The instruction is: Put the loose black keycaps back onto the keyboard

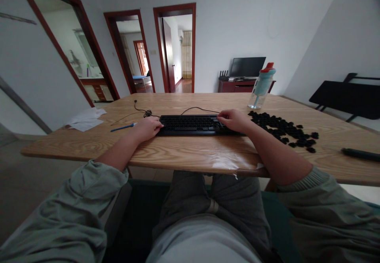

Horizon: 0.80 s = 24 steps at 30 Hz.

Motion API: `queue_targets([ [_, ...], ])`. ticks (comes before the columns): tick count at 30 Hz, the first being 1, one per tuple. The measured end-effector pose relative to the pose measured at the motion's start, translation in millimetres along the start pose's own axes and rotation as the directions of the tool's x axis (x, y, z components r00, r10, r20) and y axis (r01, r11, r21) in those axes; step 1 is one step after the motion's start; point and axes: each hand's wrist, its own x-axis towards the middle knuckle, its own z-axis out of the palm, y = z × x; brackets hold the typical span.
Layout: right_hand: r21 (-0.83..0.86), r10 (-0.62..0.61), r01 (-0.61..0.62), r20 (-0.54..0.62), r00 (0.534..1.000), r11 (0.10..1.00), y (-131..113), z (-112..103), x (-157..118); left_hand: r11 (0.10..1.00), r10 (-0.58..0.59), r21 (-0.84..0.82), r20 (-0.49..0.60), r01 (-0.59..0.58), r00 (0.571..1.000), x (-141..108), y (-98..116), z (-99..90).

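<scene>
A black keyboard (190, 123) lies flat across the middle of the wooden table. My left hand (148, 127) grips its left end, thumb and fingers closed together at the corner. Over the right part of the keys is my right hand (233, 120), its fingertips pinched close to the upper rows. Whatever is between those fingertips is too small to make out. Loose black keycaps (279, 126) are spread in a heap just right of the keyboard, partly behind my right forearm.
A water bottle (261, 87) with a red lid stands behind the keycaps. Left of the keyboard are a coiled cable (147, 113), a blue stick-like tool (121, 127) and white tissues (86, 119). A dark handled object (360, 154) lies at the right edge.
</scene>
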Motion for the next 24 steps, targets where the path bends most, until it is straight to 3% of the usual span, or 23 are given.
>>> queue_targets([
  [5, 0.027, -0.023, 0.023, 0.000, 1.000, 0.999, 2.6, 1.5, 0.0, 1.000, -0.001, 0.002, -0.042, 0.001, 0.999, -2.9, 6.1, 0.2],
  [17, 0.030, -0.005, 0.005, 0.015, 1.000, 1.000, 0.4, 0.5, 0.6, 0.999, -0.016, 0.029, 0.022, 0.016, 1.000, 0.5, 14.0, -5.0],
  [24, 0.017, 0.009, -0.010, 0.026, 1.000, 1.000, -3.4, -1.2, -1.7, 0.997, 0.036, 0.061, -0.002, -0.036, 0.999, 1.1, 11.8, 5.5],
])
